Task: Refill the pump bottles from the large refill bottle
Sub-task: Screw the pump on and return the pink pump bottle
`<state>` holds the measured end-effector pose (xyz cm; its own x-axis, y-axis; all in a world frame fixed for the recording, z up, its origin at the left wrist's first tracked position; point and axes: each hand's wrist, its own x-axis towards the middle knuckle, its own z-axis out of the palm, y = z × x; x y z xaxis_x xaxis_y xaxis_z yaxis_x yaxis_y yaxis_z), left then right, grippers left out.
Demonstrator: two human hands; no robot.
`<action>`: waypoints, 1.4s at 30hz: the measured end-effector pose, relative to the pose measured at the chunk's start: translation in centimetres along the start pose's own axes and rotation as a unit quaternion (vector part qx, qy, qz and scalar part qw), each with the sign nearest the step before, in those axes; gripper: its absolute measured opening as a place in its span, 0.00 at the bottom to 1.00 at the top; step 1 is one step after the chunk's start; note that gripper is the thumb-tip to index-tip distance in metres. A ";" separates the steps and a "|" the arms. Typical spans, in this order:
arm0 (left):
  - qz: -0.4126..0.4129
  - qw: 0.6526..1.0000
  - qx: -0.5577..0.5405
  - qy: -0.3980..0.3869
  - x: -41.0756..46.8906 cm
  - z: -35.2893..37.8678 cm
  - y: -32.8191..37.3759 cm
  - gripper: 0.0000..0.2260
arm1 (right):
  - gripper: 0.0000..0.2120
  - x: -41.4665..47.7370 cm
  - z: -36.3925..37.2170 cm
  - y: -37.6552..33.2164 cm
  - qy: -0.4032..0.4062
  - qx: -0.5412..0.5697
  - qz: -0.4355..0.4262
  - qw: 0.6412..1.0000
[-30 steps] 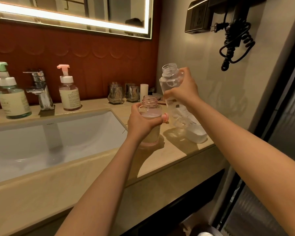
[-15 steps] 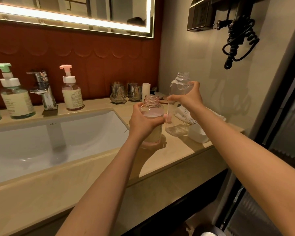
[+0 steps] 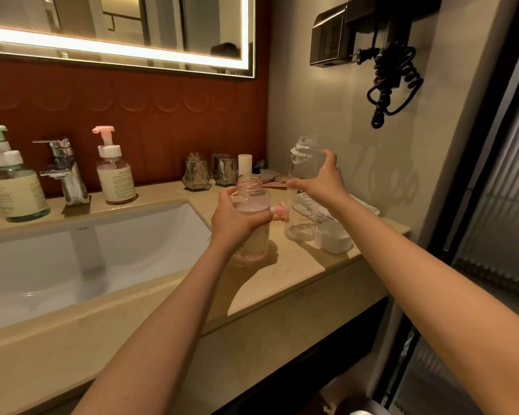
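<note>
My left hand [image 3: 237,221] grips an uncapped pink bottle [image 3: 251,202] that stands on the beige counter [image 3: 297,271] right of the sink. Its pink pump head [image 3: 279,211] lies just behind it. My right hand [image 3: 321,182] holds the tall clear refill bottle [image 3: 303,163], which stands upright on the counter, uncapped and nearly empty. A white cap [image 3: 331,239] lies beside its base. A capped pink pump bottle [image 3: 114,172] and a green pump bottle [image 3: 15,187] stand behind the sink.
A white sink basin [image 3: 87,259] with a chrome tap [image 3: 65,172] fills the left. Two glass tumblers [image 3: 210,173] and a small white tube stand in the back corner. A wet-wipe packet lies behind the refill bottle. A coiled black cord [image 3: 393,85] hangs on the right wall.
My right hand has brought the tilted, raised refill bottle down and set it upright on the counter. My left hand has kept its grip on the pink bottle.
</note>
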<state>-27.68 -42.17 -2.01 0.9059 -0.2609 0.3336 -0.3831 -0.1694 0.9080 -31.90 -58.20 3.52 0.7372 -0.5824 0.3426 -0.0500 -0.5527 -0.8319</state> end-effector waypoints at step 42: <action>-0.060 0.972 0.206 0.097 1.7 -13.0 -5.5 0.36 | 0.24 1.8 11.6 -2.1 -0.078 -0.458 -0.233 0.854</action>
<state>-21.69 -29.33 -3.12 0.9503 -0.0373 0.3090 -0.2751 -0.5648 0.7780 -22.71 -51.18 0.79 0.8979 -0.1255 0.4220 -0.1810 -0.9790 0.0940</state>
